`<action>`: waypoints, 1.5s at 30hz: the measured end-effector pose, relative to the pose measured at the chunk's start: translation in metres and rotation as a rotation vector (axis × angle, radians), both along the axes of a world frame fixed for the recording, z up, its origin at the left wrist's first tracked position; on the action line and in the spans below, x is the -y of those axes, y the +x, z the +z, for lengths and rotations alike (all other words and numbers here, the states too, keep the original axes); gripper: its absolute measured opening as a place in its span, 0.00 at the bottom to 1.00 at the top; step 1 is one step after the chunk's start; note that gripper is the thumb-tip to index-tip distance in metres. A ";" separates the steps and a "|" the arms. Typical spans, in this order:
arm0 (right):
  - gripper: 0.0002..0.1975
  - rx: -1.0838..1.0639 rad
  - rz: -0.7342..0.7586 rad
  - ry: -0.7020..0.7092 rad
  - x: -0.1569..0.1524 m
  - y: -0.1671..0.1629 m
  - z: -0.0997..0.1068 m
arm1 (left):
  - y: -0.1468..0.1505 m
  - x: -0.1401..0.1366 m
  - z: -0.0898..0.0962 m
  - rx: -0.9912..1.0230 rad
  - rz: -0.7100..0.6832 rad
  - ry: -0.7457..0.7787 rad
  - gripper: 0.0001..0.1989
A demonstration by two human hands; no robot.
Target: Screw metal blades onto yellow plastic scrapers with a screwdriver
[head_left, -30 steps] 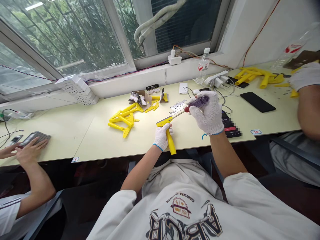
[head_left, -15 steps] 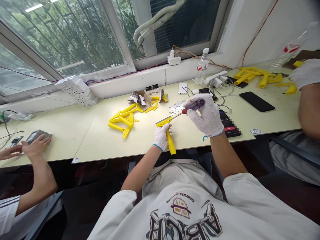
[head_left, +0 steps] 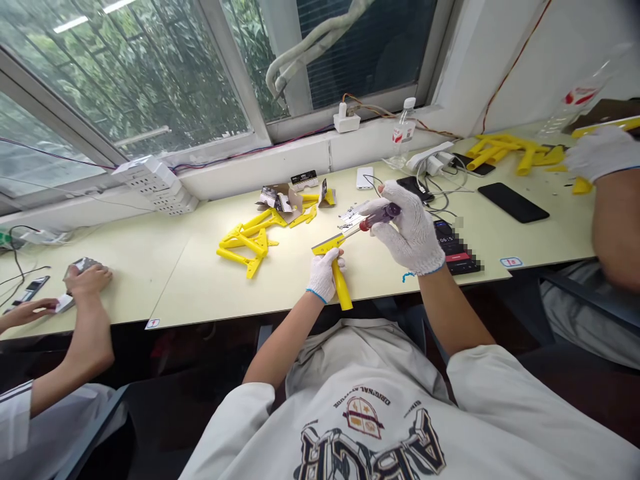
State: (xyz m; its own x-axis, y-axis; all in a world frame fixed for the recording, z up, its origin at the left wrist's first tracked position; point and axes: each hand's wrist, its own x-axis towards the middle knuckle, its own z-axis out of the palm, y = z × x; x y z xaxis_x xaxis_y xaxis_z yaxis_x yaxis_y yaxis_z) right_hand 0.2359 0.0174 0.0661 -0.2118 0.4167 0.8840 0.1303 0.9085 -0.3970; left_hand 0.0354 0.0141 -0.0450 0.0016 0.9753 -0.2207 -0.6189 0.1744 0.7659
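Tabletop (head_left: 193, 273) bears yellow parts (head_left: 251, 243), phone (head_left: 513, 202); left grip (head_left: 322, 275) clasps yellow tool (head_left: 342, 287), right grip (head_left: 413, 230) screwdriver (head_left: 379, 217).

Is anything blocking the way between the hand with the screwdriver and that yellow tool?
Nothing visible is. The screwdriver runs from the right hand straight to the head of the yellow tool, which the left hand holds. Whether its tip actually touches is too small to tell.

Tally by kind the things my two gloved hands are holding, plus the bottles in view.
Screwdriver, in the right hand: 1
Yellow tool, in the left hand: 1
Clear bottles: 2
Total: 4
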 end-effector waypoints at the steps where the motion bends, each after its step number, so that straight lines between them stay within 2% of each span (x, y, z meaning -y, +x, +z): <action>1: 0.37 -0.008 0.004 -0.004 0.000 0.000 0.000 | 0.000 0.000 0.000 -0.004 -0.004 0.002 0.16; 11: 0.33 -0.112 0.063 -0.045 -0.001 0.003 0.003 | -0.002 -0.001 -0.005 -0.061 -0.079 0.033 0.19; 15: 0.28 -0.083 -0.086 0.052 -0.005 0.006 0.001 | -0.002 0.000 -0.005 -0.069 -0.090 0.046 0.19; 20: 0.31 -0.009 -0.291 0.176 -0.008 0.009 0.001 | -0.002 0.000 -0.003 -0.073 -0.090 0.032 0.18; 27: 0.33 -0.034 -0.295 0.125 -0.001 0.006 0.006 | -0.001 0.002 0.001 -0.065 -0.086 0.031 0.18; 31: 0.33 -0.038 -0.277 0.171 -0.002 0.006 0.005 | 0.000 0.002 0.002 -0.065 -0.077 0.019 0.18; 36: 0.30 -0.024 -0.411 0.282 -0.007 0.007 0.002 | -0.001 0.002 0.003 -0.062 -0.090 0.022 0.18; 38: 0.28 -0.026 -0.426 0.273 -0.007 0.006 0.002 | -0.001 0.003 0.004 -0.067 -0.092 0.022 0.18; 41: 0.28 -0.024 -0.374 0.240 -0.003 0.002 0.001 | -0.001 0.003 0.004 -0.064 -0.089 0.018 0.18; 45: 0.28 -0.092 -0.300 0.126 0.001 -0.002 -0.003 | -0.001 0.003 0.004 -0.063 -0.089 0.023 0.19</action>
State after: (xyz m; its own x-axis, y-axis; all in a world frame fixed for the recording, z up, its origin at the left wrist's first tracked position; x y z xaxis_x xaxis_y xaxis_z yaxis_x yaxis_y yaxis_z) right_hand 0.2336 0.0169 0.0628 -0.0133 0.3349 0.9422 0.3684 0.8776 -0.3067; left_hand 0.0344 0.0116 -0.0415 0.0757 0.9767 -0.2009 -0.5523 0.2088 0.8071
